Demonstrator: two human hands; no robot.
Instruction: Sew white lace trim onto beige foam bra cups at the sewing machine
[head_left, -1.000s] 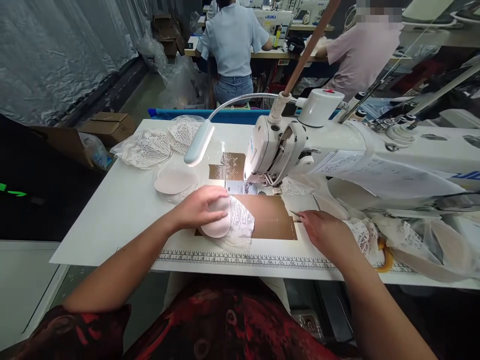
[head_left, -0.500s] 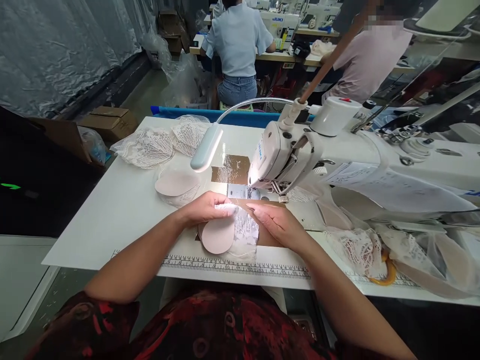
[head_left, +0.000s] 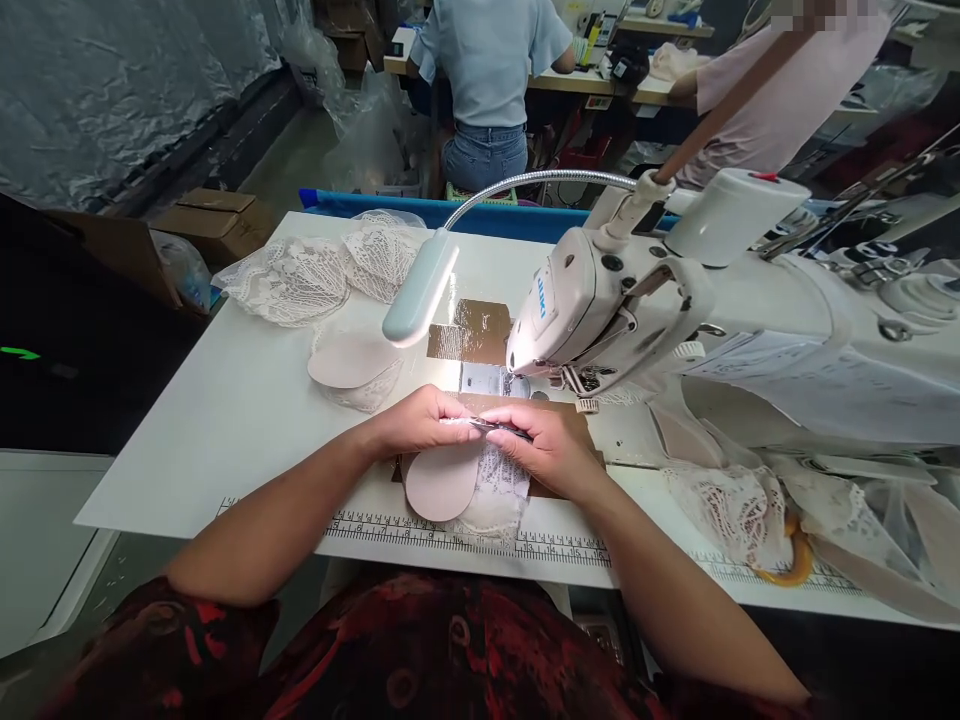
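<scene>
My left hand (head_left: 420,420) is closed on the upper edge of a lace bra cup, pinching it between thumb and fingers. The cup's smooth pale pink pad (head_left: 442,484) hangs below, and its white lace panel (head_left: 502,488) spreads to the right over the table edge ruler. My right hand (head_left: 551,445) is closed around small metal thread snips (head_left: 487,425), largely hidden by the fingers. Their tip lies at the lace edge beside my left thumb. Both hands are just in front of the sewing machine's needle area (head_left: 511,383).
The white sewing machine (head_left: 570,290) fills the right side, with a lamp (head_left: 421,290) hanging left of its head. Lace pieces (head_left: 292,280) and another padded cup (head_left: 351,360) lie at left. More lace (head_left: 731,510) and an orange ring (head_left: 795,560) lie at right. Two people sit beyond.
My right hand has come left against my left hand, bringing the snips to the lace edge. The view has shifted slightly, so the machine appears farther right.
</scene>
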